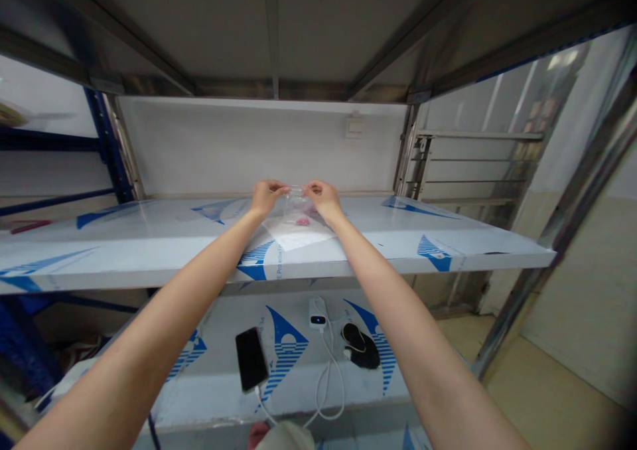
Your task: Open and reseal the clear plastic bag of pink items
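Both of my hands pinch the top edge of a small clear plastic bag (294,204) above the middle shelf. My left hand (267,195) grips its left corner between thumb and fingers, and my right hand (322,198) grips the right corner. A small pink item (302,222) shows low in or just behind the bag; its kind is too small to make out. Beneath lies a white sheet (298,237) on the film-covered shelf (368,237), reaching toward the front edge.
On the lower shelf lie a phone (251,360) with a white cable, a white power bank (317,313) and a black object (362,347). A metal shelf (223,32) hangs overhead. Metal posts (408,148) stand at the sides. A wall switch (354,127) is behind.
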`<state>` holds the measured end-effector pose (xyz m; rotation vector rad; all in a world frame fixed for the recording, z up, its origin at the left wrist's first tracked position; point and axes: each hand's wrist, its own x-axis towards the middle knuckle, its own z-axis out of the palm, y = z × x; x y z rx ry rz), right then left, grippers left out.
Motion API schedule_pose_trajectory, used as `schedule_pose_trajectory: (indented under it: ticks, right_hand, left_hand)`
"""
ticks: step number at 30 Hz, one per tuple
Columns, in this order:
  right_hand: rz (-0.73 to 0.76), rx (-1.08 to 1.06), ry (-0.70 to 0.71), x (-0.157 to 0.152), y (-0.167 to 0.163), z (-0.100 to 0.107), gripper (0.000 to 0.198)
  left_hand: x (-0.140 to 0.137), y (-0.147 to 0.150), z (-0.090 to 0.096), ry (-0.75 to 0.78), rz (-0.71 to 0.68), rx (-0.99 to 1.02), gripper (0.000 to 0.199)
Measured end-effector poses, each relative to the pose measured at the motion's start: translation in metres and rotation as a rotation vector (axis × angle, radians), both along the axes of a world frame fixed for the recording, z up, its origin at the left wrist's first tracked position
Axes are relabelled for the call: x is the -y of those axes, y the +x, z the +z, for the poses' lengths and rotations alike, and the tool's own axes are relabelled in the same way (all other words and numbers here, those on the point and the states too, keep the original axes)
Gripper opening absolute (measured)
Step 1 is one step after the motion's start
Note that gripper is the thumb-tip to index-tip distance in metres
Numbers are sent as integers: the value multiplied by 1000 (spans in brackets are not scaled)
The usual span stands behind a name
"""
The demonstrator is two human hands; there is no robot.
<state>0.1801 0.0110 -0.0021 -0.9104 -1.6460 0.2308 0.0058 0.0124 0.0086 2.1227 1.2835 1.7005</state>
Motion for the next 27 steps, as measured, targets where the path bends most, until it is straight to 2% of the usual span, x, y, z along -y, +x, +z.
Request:
schedule_pose_trajectory:
  ticks: [5,10,19,24,27]
  right_hand:
    - [-21,48,-2,-1,1,-1,8]
    - [-75,73,-27,0,2,1,10]
    - [-73,64,-8,0,2,1,11]
    - [-94,59,0,-1,2,3,11]
    - [-70,61,-24,-3,2,2,12]
  left_hand:
    - [4,-1,-1,5,93,-127,14]
    - [5,-2,2,24,114,-79,12]
    - [4,1,0,6,38,-151,11]
    - [-1,5,-5,-54,-116,-58,24]
    - [-2,6,-6,-85,-158,-87,24]
